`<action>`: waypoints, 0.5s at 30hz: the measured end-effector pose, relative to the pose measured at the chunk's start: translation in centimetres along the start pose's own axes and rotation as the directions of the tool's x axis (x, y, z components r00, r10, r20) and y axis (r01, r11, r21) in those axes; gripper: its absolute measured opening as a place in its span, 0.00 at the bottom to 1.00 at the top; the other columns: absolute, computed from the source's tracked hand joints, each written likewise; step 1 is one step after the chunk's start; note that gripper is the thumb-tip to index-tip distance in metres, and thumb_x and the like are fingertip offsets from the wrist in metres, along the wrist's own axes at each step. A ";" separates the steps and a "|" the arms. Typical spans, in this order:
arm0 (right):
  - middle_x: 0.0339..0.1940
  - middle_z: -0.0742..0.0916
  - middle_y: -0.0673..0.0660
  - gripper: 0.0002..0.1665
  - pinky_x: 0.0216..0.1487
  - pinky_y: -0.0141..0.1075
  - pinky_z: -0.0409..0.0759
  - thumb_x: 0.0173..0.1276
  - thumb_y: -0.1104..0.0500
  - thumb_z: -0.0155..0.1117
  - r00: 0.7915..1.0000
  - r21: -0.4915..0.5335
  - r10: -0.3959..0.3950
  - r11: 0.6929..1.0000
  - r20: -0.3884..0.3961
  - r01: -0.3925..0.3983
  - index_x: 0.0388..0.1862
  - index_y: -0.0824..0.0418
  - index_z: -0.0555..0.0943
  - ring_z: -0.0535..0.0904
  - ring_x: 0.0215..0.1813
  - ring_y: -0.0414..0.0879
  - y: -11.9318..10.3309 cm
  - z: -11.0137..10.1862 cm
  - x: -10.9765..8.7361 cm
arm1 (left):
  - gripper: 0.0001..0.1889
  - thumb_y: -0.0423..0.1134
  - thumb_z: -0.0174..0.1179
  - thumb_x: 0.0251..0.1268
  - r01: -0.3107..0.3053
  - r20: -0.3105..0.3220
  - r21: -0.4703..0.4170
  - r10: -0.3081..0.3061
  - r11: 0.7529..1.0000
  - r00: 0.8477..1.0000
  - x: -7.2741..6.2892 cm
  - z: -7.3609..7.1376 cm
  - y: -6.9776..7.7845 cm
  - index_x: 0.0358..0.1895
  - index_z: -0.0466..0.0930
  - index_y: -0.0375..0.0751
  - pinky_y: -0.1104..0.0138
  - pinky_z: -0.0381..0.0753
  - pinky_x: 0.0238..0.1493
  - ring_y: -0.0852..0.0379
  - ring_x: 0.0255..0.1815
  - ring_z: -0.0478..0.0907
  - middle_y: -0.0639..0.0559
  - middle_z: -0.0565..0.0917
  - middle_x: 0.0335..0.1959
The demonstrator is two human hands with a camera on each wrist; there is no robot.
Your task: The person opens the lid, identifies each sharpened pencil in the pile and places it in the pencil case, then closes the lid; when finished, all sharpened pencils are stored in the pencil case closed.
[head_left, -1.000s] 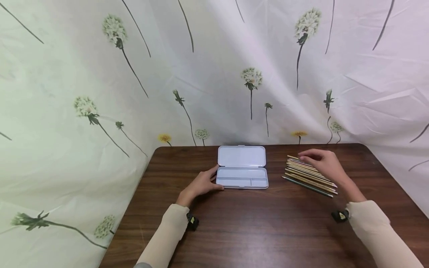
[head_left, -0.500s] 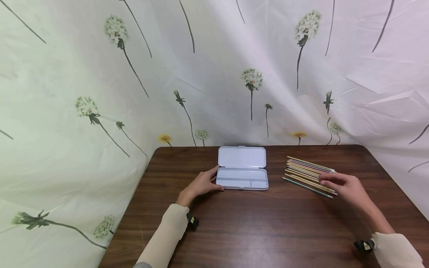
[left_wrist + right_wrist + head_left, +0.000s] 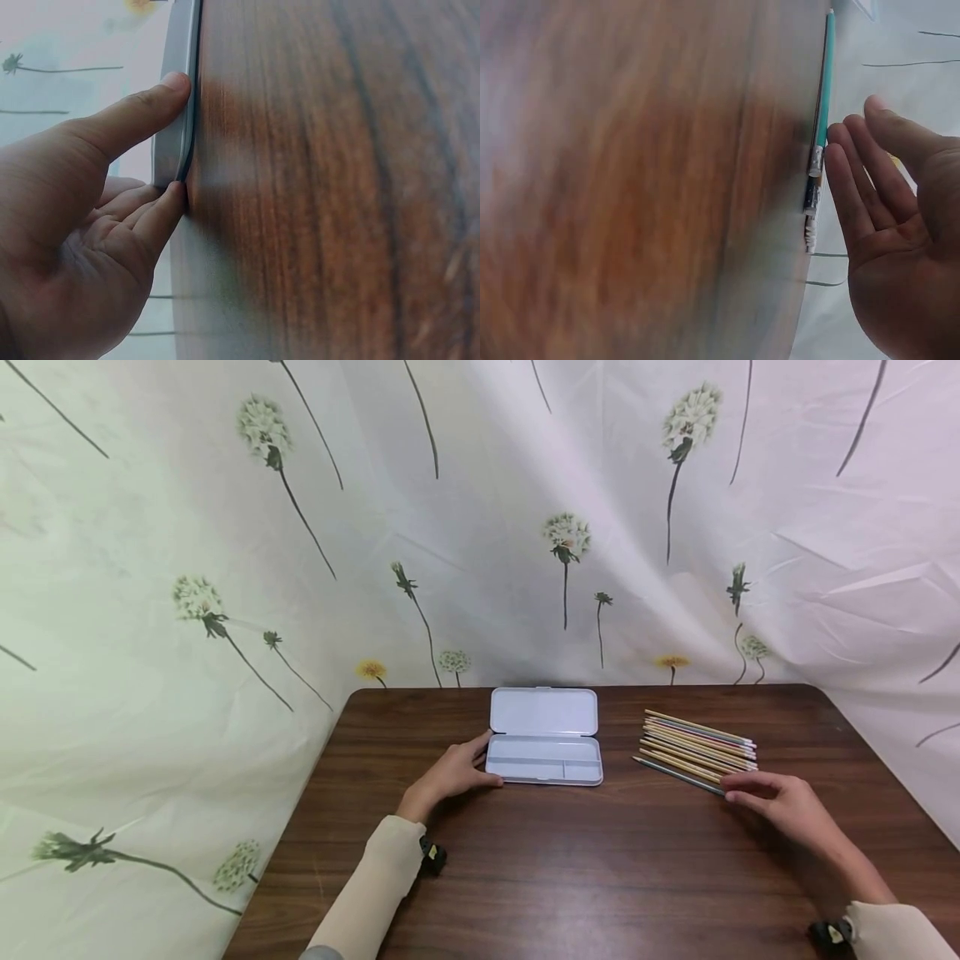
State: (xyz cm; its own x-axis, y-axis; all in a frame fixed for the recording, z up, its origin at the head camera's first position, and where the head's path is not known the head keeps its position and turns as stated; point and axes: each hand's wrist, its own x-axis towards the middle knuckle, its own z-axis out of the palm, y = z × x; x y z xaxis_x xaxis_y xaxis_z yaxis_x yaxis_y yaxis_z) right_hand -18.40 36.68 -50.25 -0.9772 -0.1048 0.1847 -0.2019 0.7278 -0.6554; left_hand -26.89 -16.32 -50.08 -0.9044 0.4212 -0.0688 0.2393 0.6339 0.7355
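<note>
A pale, hinged pencil case lies with its lid laid back, showing long and short compartments. My left hand holds its left end, thumb at the front corner and fingers along the side. In the left wrist view the thumb presses the case's grey wall. Wooden pencils, several of them, lie slanted in a row to the right. Nearest the front is a green pencil. My right hand is at its eraser end, thumb apart from the extended fingers; in the right wrist view the fingertips are right beside the green pencil.
The dark wood-grain table has its back edge against a hanging white cloth printed with dandelions. Small black cameras sit at the left wrist and right wrist.
My right hand has come from the far side of the pencils toward me, past their eraser ends, to the green pencil. The left hand and the pencil case have stayed in place.
</note>
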 end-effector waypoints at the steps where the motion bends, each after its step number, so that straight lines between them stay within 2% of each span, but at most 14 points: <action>1: 0.44 0.95 0.49 0.14 0.44 0.11 0.73 0.68 0.56 0.79 1.000 -0.013 -0.011 1.000 -0.002 0.011 0.51 0.57 0.93 0.77 0.47 0.13 0.1 0.1 0.0 | 0.54 0.43 0.79 0.63 0.000 0.001 0.004 0.000 1.000 1.000 0.0 0.0 0.0 0.87 0.53 0.43 0.54 0.75 0.79 0.46 0.79 0.72 0.41 0.62 0.85; 10: 0.44 0.95 0.53 0.12 0.45 0.10 0.69 0.65 0.59 0.81 0.996 -0.096 -0.081 0.992 -0.044 0.076 0.47 0.53 0.93 0.74 0.47 0.11 0.2 0.4 0.2 | 0.54 0.44 0.79 0.64 0.003 0.001 0.015 -0.003 1.000 1.000 0.0 0.0 0.0 0.87 0.53 0.42 0.54 0.75 0.79 0.47 0.79 0.72 0.41 0.60 0.86; 15: 0.41 0.95 0.54 0.12 0.41 0.12 0.70 0.62 0.63 0.82 0.995 -0.135 -0.096 0.987 -0.038 0.090 0.45 0.56 0.93 0.77 0.43 0.15 0.3 0.6 0.3 | 0.54 0.44 0.78 0.64 0.008 0.001 0.019 -0.008 1.000 1.000 -0.1 0.0 0.0 0.87 0.53 0.42 0.54 0.75 0.79 0.46 0.79 0.72 0.41 0.60 0.85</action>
State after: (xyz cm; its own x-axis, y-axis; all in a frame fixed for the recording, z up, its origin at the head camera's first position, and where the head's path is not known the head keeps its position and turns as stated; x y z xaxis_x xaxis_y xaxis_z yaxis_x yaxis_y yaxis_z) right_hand -18.80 36.43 -50.80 -0.9500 -0.1488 0.2745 -0.2787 0.8003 -0.5309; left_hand -26.82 -16.33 -50.10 -0.9060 0.4166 -0.0747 0.2389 0.6491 0.7222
